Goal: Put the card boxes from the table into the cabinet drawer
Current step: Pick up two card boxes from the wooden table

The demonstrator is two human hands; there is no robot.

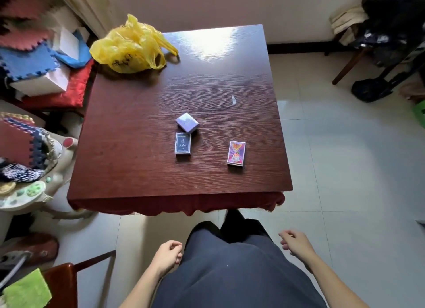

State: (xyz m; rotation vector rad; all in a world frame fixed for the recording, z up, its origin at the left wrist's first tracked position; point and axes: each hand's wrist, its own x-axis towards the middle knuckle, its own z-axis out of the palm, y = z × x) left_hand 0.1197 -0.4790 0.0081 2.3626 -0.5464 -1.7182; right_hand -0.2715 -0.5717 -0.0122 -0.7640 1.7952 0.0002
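Start of task — three card boxes lie on the dark wooden table (138,123): pale lilac box (187,122), navy box (183,143), purple patterned box (236,153). Left hand (166,256) and right hand (297,244) loosely curled, holding nothing — next, reach forward.

Little is showing as readable text. The dark box (182,143) is carrying pale brush-style characters down its face, with a line of smaller print under them (both too small to make out). The yellow bag (128,47) is showing black printed marks on its crumpled side, but the folds are breaking them up. The colourful box (236,153) is showing a picture only, with no legible words.
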